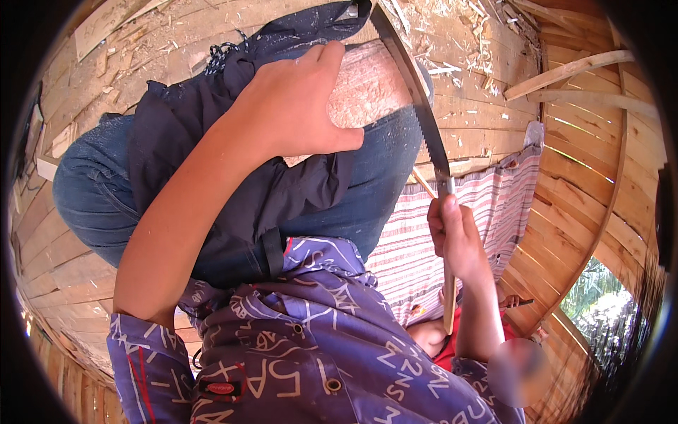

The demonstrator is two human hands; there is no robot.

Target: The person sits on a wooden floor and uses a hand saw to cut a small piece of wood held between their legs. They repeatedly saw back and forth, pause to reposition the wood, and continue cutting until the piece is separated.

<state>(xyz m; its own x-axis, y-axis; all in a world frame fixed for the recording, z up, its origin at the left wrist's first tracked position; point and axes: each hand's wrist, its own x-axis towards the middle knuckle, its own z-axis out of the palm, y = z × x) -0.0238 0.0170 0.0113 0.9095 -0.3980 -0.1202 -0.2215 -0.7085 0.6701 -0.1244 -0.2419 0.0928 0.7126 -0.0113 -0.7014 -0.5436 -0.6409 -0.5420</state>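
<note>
My left hand [307, 106] is clamped over a pale, rough-surfaced block of wood [369, 85] on my lap, its thumb along the near side. In my right hand [458, 237] is the handle of a handsaw [429, 131]. The saw's long dark blade runs up past the right end of the block, with its toothed edge facing the wood. Whether the teeth have cut in cannot be made out. Under the block lies a dark cloth [240, 191], spread across my blue jeans [99, 184].
Wood chips and shavings [480, 35] litter the plank floor [470, 113]. To the right lies a striped cloth [487, 205], with another person in red [462, 336] near its lower end. A plank wall [575, 177] with leaning timbers [565, 74] bounds the right side.
</note>
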